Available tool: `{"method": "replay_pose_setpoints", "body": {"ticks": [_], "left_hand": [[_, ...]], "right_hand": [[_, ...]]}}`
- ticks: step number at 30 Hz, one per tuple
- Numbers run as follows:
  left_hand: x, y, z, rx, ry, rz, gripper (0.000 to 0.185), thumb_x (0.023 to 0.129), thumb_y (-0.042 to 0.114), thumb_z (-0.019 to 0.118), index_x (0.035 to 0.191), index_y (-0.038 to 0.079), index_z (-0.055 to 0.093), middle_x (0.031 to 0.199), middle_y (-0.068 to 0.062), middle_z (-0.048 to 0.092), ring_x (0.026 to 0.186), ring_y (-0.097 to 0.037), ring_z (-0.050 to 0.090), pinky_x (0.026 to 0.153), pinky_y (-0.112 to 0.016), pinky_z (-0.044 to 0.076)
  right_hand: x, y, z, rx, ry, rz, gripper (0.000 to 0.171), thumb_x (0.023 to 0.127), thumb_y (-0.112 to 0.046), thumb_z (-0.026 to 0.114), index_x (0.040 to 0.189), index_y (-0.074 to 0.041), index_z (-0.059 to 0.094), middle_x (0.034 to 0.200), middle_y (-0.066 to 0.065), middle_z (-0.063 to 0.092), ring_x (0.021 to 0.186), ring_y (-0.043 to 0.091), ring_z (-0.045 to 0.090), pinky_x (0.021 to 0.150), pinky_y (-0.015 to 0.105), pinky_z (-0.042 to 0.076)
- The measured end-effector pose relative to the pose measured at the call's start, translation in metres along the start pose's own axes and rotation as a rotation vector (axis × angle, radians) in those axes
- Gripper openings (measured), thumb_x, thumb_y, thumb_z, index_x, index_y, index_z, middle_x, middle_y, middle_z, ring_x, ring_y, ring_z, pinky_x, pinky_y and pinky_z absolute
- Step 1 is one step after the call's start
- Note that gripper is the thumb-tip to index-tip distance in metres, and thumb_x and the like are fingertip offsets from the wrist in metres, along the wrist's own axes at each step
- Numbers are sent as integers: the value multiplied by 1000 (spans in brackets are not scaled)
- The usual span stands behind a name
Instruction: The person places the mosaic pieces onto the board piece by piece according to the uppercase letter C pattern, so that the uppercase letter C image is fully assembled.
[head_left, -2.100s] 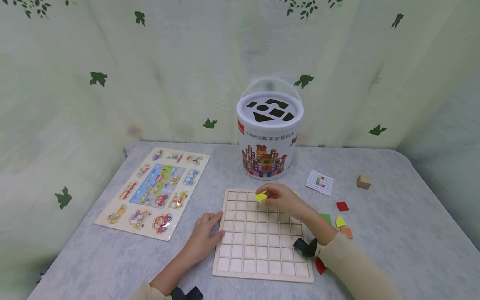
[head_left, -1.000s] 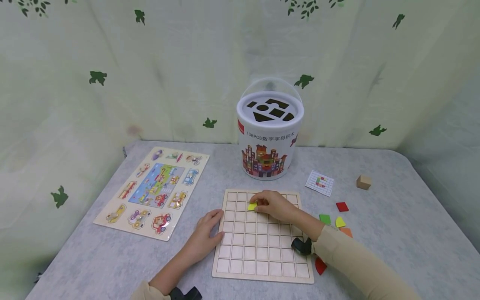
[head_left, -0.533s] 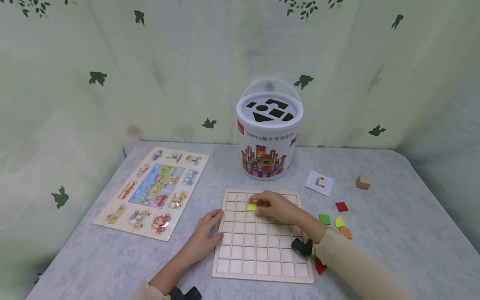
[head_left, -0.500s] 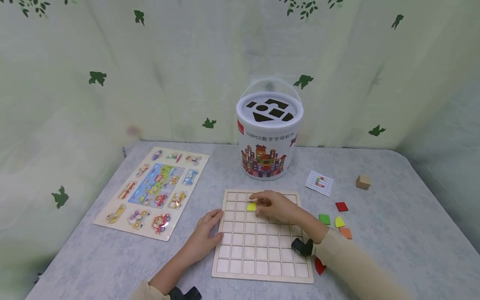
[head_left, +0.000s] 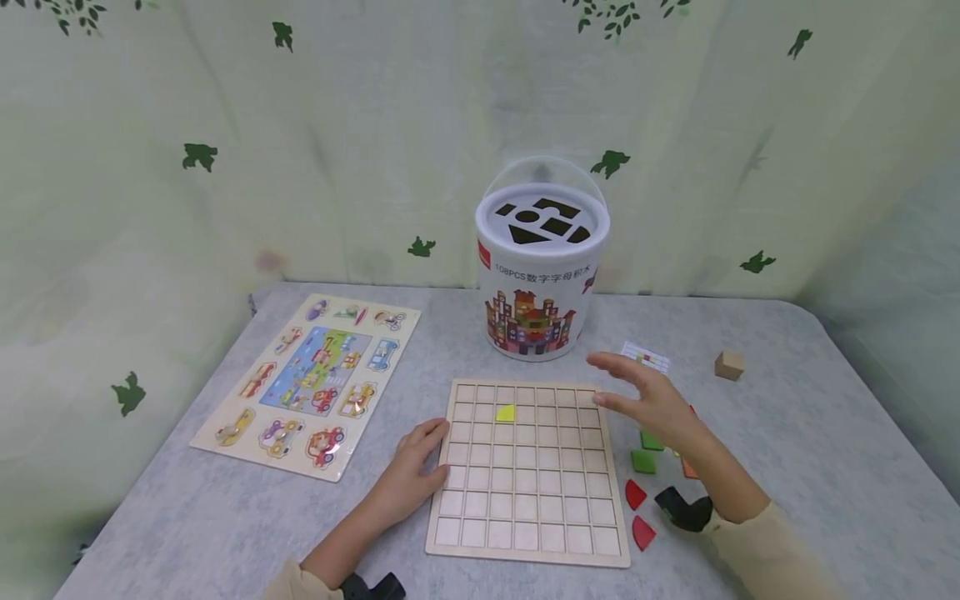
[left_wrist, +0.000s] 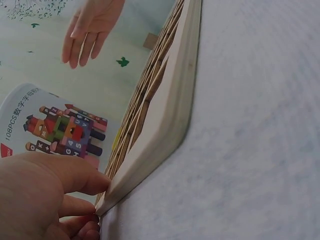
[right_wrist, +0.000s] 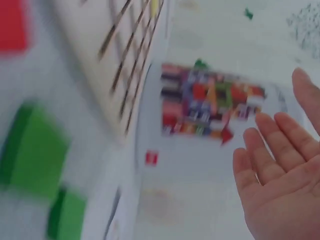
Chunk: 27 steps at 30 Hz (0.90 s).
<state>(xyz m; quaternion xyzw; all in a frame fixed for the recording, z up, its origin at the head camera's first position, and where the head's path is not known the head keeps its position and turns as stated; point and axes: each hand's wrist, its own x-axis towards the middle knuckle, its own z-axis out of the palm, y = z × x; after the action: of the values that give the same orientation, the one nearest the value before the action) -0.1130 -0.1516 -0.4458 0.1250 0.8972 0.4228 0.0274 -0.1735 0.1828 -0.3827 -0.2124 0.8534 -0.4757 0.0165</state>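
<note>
Left hand [head_left: 408, 471] presses the wooden grid board's [head_left: 525, 508] left edge, fingers straight, grasping nothing; right hand [head_left: 651, 400] hovers released, empty, above green pieces [head_left: 643, 461] beside the board; 1 yellow piece [head_left: 506, 412] sits in a grid cell.

The head view is taken from above and behind the hands, facing forward and down, so that the whole table [head_left: 787, 467], the grid board [head_left: 525, 475] and the bucket [head_left: 540, 267] are seen from some way off. The left wrist view is set low, almost at the table's surface, very near the board's edge [left_wrist: 165, 115], and is aimed along it toward the bucket [left_wrist: 45, 125]. The right wrist view is also held low and close, and is blurred; the board [right_wrist: 115, 55] and bucket [right_wrist: 210, 105] are faced. Board and bucket are shared by all three views.
</note>
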Motion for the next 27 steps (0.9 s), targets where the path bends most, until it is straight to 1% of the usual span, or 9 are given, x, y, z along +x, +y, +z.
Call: {"method": "replay_pose_setpoints", "body": {"ticks": [2,6,10,13,15,19,22,24,27], "left_hand": [[0,0,0,2,0,5,57,82,3,59,133,-6,37,137,-17,33,126,-34,26,97,-48,27],[-1,0,0,8,3,9,57,82,3,59,133,-7,36,137,-18,33,125,-34,26,97,-48,27],[0,0,0,8,1,7,57,82,4,60,133,-6,36,137,-17,33,125,-33,26,97,-47,27],[0,0,1,10,0,8,57,82,4,60,134,-6,36,137,-17,33,125,-33,26,97,-47,27],[0,-1,0,11,1,10,57,82,4,60,133,-6,36,137,-17,33,125,-33,26,97,-48,27],[0,-1,0,14,4,12,57,82,4,60,133,-6,36,137,-17,33,125,-33,26,97,-47,27],[0,-2,1,14,3,12,57,82,4,60,134,-6,36,137,-17,33,125,-33,26,97,-47,27],[0,-2,1,16,2,10,58,82,4,60,134,-6,36,137,-17,33,125,-33,26,97,-47,27],[0,-2,1,20,3,10,58,82,4,60,133,-6,37,137,-17,33,125,-33,26,97,-47,27]], "right_hand": [[-9,11,-11,-53,19,25,53,84,-23,63,132,-12,45,132,9,44,124,30,32,93,60,25],[-25,37,-26,-124,45,93,53,84,-24,63,132,-11,45,134,13,41,126,34,28,90,62,27],[-38,59,-38,-124,74,170,52,85,-24,62,132,-9,44,135,15,39,124,36,30,90,62,27],[-45,71,-46,-103,89,229,53,86,-26,61,132,-8,43,134,17,39,124,39,28,89,64,25],[-49,78,-52,-105,88,257,54,86,-27,61,132,-7,43,133,18,40,122,40,30,88,63,27],[-55,92,-59,-125,68,275,53,85,-25,61,129,-2,44,127,20,46,117,38,37,88,57,33],[-57,97,-60,-153,44,286,50,85,-22,62,127,0,47,124,22,47,115,38,39,89,55,34],[-57,99,-60,-186,38,287,47,84,-19,63,124,0,49,122,22,48,112,38,41,89,55,34],[-56,98,-59,-270,49,280,38,83,-14,64,116,1,54,116,22,50,104,37,46,87,53,38]]}}
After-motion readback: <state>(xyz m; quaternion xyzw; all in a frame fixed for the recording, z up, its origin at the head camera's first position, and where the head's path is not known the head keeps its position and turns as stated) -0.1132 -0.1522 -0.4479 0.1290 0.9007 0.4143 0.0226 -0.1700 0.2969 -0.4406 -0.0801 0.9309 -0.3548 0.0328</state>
